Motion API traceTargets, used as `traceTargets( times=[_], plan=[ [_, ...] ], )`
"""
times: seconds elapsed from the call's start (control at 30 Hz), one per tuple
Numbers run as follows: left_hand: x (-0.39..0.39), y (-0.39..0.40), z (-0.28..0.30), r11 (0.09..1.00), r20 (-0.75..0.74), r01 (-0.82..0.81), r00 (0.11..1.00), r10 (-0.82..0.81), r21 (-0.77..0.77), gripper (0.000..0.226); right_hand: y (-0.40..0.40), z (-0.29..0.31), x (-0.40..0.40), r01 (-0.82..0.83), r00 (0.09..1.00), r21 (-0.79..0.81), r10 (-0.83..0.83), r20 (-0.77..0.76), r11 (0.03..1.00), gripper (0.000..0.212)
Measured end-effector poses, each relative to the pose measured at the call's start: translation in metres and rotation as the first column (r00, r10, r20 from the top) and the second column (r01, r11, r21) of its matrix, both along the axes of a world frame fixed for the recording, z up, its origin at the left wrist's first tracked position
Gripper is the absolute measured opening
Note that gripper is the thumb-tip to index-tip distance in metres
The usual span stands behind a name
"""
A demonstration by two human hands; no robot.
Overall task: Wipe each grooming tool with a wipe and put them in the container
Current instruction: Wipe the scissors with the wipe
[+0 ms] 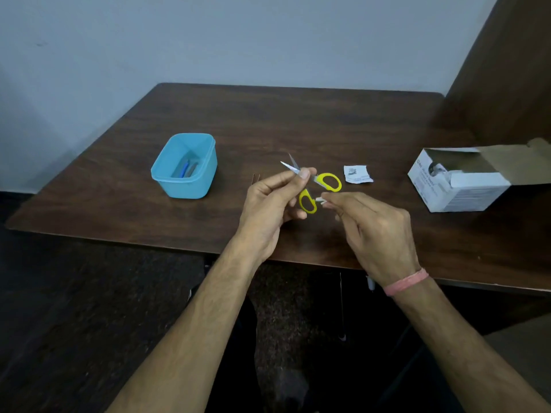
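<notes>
Small scissors with yellow handles are held above the middle of the table, blades open and pointing away to the left. My left hand pinches them near the pivot. My right hand pinches a small white wipe just right of the lower yellow handle loop. A blue plastic container stands to the left on the table, with a blue tool and a grey tool lying inside it.
A torn white wipe packet lies right of the scissors. An open white cardboard box of wipes sits at the right edge. A thin dark tool lies between the container and my left hand. Dark wooden table.
</notes>
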State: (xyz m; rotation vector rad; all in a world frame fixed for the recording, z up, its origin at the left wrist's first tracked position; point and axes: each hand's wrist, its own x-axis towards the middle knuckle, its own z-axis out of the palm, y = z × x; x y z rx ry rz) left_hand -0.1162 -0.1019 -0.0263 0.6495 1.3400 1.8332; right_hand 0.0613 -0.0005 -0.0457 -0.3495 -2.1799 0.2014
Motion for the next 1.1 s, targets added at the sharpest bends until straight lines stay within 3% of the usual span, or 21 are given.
traceTargets(
  times=[0.33,0.83,1.1],
  plan=[
    [0.009,0.005,-0.003,0.998,-0.124,-0.066,0.99,0.064,-0.015,0.01,0.0,0.001,-0.002,0.069,0.994,-0.03,-0.072,-0.079,0.997,0.018],
    [0.016,0.005,-0.007,0.99,-0.125,-0.113,0.984,0.123,0.083,0.01,-0.002,0.004,-0.005,0.214,0.974,-0.064,-0.217,-0.056,0.975,0.007],
    [0.016,0.002,-0.003,0.998,-0.15,-0.042,0.987,0.05,0.054,0.007,-0.001,0.003,-0.002,0.172,0.984,0.062,-0.169,-0.056,0.983,0.016]
  ],
)
